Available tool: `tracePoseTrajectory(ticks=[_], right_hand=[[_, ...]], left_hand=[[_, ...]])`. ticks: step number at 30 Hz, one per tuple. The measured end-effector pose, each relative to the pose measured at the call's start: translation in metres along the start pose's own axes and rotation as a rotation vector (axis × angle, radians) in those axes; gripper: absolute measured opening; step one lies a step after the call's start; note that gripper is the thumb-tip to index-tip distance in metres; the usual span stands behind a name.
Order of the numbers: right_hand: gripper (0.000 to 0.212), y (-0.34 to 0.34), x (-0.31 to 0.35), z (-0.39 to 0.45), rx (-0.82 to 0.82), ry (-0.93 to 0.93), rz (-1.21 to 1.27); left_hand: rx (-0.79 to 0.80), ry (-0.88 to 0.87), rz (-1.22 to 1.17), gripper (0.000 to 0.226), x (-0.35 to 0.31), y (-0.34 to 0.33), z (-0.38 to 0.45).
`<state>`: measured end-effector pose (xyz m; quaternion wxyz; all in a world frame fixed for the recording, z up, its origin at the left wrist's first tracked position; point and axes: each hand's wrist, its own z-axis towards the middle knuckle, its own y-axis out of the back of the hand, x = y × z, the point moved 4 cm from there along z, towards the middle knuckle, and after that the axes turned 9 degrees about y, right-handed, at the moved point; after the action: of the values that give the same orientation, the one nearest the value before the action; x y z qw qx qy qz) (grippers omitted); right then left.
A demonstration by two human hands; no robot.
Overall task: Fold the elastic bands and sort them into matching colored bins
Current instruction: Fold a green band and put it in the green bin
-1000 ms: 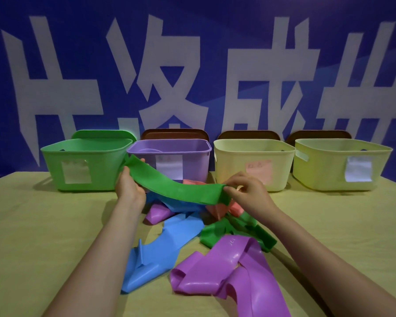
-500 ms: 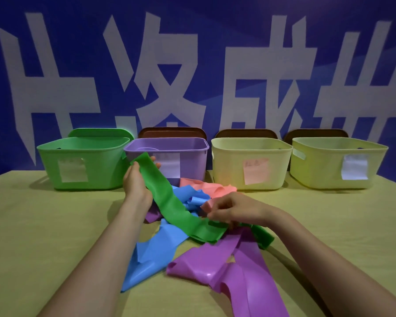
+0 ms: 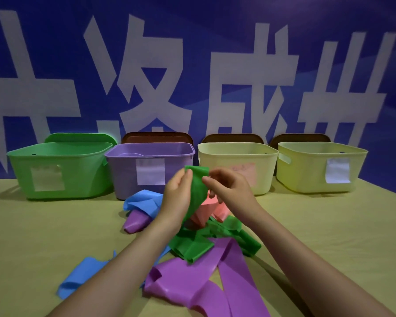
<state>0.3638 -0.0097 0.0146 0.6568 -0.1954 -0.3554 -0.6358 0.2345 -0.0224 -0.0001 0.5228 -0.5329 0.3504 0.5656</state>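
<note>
Now | both hands pinch green band | bin labels unreadable

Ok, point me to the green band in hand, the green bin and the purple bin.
green band (image 3: 197,181), head view, on the raised strip between the hands.
green bin (image 3: 82,172), head view, on its front wall.
purple bin (image 3: 124,177), head view, on its front wall.

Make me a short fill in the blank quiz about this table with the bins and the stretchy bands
Both hands, left hand and right hand, hold up a ____ band.
The bin farthest to the person's left is ____.
The purple bin stands directly right of the ____ bin.
The row holds ____ bins in all.

Missing words: green; green; green; four
</note>
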Motion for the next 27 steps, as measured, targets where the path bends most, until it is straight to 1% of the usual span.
tracePoseTrajectory(ticks=[2, 4, 7, 11, 15, 19, 21, 23, 27], right_hand=[[0.008, 0.001, -0.001, 0.0, 0.006, -0.009, -0.035], [0.012, 0.003, -0.003, 0.0, -0.013, -0.041, -0.029], [0.016, 0.005, -0.006, 0.002, -0.084, -0.09, 0.072], [0.022, 0.007, -0.007, 0.002, -0.145, -0.142, 0.182], [0.02, 0.005, -0.005, 0.0, -0.144, -0.129, 0.171], [0.012, 0.013, -0.002, 0.003, -0.234, -0.087, 0.187], [0.008, 0.021, -0.001, 0.006, -0.28, -0.078, 0.184], [0.009, 0.025, -0.001, 0.007, -0.297, -0.089, 0.175], [0.01, 0.016, -0.001, 0.004, -0.221, -0.132, 0.184]], left_hand=[[0.014, -0.032, 0.06, 0.028, -0.001, -0.005, -0.005], [-0.013, -0.043, 0.096, 0.027, -0.001, -0.008, -0.007], [-0.055, -0.066, 0.139, 0.022, 0.001, -0.007, -0.007], [-0.023, -0.109, 0.244, 0.03, 0.004, -0.01, -0.006], [-0.05, -0.15, 0.296, 0.037, 0.001, -0.009, -0.006], [-0.021, -0.225, 0.372, 0.036, -0.001, -0.014, -0.013], [0.015, -0.222, 0.359, 0.035, 0.004, -0.018, -0.015], [0.043, -0.189, 0.294, 0.031, 0.006, -0.02, -0.016], [0.007, -0.103, 0.118, 0.026, 0.001, -0.015, -0.015]])
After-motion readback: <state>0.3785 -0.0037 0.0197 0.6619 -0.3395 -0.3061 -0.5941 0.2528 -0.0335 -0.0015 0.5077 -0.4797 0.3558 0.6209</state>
